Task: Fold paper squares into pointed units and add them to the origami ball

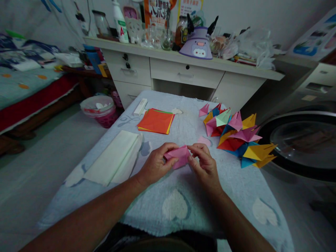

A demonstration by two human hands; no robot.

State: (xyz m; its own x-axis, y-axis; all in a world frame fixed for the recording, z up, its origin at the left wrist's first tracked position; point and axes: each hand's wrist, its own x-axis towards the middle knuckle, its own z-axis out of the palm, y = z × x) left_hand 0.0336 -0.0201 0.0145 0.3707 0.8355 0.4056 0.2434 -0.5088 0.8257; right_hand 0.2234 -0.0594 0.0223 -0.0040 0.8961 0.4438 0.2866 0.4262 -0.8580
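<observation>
— Are both hands on it?
— Yes. The left hand [154, 165] pinches the left end of the folded pink paper [179, 155] between thumb and fingers. The right hand [205, 164] is closed on its right edge with the fingertips. It sits low over the table [181, 210], near the middle.
— How would it handle?
— Very light and thin, I'd say, stiffened a little by its folds, and easy to crush or tear. It's best held lightly by the creased edges.
— And around it?
— There's a pile of folded coloured pieces [236, 136] to the right, a stack of flat sheets [156, 121] farther off, and a white folded cloth [115, 157] to the left.
</observation>
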